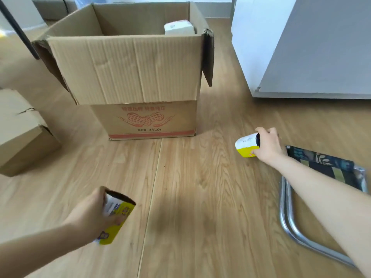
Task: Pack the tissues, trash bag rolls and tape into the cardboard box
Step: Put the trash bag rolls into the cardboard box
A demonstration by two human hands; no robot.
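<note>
An open cardboard box (140,67) with a peanut print stands on the wood floor ahead, flaps up. A white tissue pack (179,29) shows inside at its far right corner. My left hand (90,213) grips a trash bag roll (118,215) with a yellow and white label, low at the near left. My right hand (269,146) holds a second yellow and white trash bag roll (247,146) just above the floor, to the right of the box. No tape is in view.
A smaller cardboard box (22,133) sits at the left edge. A white cabinet (301,47) stands at the back right. A folding stool (321,177) with chrome legs and a dark patterned seat lies under my right forearm. A black pole (20,31) leans at the far left.
</note>
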